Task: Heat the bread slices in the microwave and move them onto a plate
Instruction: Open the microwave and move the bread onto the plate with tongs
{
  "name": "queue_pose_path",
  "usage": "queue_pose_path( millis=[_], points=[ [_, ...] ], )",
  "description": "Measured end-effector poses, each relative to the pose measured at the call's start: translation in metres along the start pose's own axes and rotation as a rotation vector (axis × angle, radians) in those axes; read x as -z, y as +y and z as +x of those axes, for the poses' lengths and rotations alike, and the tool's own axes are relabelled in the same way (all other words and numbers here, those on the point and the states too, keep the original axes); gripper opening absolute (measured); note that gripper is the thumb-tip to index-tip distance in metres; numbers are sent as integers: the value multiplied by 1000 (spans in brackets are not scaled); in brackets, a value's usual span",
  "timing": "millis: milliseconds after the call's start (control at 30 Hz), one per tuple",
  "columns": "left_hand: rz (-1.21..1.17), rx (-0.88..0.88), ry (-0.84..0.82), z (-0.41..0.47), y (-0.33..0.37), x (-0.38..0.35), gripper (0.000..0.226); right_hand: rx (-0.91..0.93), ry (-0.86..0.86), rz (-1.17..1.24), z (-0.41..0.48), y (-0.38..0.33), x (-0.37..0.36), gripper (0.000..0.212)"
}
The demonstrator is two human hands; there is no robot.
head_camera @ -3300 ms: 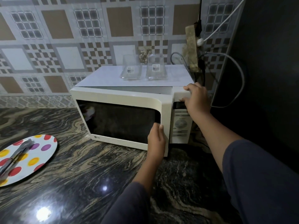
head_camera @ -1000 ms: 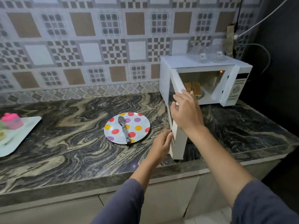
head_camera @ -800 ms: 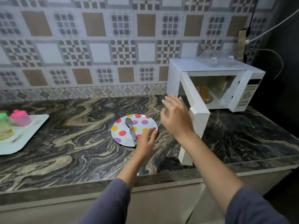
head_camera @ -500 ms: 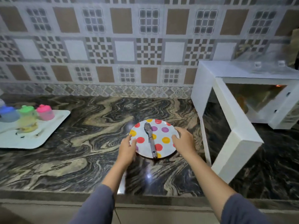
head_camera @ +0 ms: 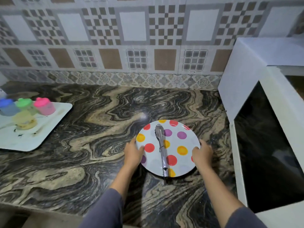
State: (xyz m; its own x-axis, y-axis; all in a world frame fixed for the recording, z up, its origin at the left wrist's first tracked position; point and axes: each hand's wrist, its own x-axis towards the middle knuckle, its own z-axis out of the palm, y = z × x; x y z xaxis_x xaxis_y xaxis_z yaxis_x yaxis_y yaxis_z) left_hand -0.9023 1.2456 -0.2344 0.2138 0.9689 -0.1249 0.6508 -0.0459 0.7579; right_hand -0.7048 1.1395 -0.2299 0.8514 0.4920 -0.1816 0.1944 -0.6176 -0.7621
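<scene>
Currently both hands hold the plate (head_camera: 190,143). The left hand (head_camera: 132,153) grips the left rim with its thumb laid over the top face. The right hand (head_camera: 201,154) curls its fingers (head_camera: 203,143) round the right rim. Metal tongs (head_camera: 162,150) lie loose on the plate, midway between the two sets of fingers, with the handle end at the near rim. Whether the plate rests on the tabletop (head_camera: 98,145) or is just clear of it cannot be told. The microwave (head_camera: 263,51) stands to the right of the right-hand fingers, and its door (head_camera: 263,145) is swung open. The bread slices are not visible in this view.

The step in hand appears to be carrying the plate to the microwave opening. Recommended practice:

- Lift both rims evenly and hold the plate level, since the tongs are likely to slide.
- Route the plate clear of the open door, which is near the right-hand fingers.
- Set the plate down before freeing a hand for the tongs.
</scene>
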Motion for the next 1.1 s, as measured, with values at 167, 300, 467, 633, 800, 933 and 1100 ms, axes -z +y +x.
queue_pose_path(
  millis=[167, 300, 467, 633, 800, 933, 1100],
  points=[
    [-173, 19, 17, -10, -1, -3, 37, 30, 46, -8, -9, 6, -6, 43],
    [-318, 31, 54, -30, -2, -6, 35, 37, 82, 70, -28, 11, -4, 46],
    [-359, -22, 23, -71, -1, 8, 46, 42, 117, 148, -68, 24, 9, 46],
    [-414, -101, 14, -122, -19, 33, 44, 54, 144, 175, -129, 41, 22, 46],
    [-486, -123, -8, -184, -36, 56, 44, 71, 166, 201, -194, 62, 35, 47],
    [-467, -127, 9, -216, -61, 64, 39, 70, 153, 193, -237, 79, 46, 47],
    [-432, -103, 11, -256, -80, 64, 47, 70, 144, 198, -275, 102, 65, 46]
  ],
)
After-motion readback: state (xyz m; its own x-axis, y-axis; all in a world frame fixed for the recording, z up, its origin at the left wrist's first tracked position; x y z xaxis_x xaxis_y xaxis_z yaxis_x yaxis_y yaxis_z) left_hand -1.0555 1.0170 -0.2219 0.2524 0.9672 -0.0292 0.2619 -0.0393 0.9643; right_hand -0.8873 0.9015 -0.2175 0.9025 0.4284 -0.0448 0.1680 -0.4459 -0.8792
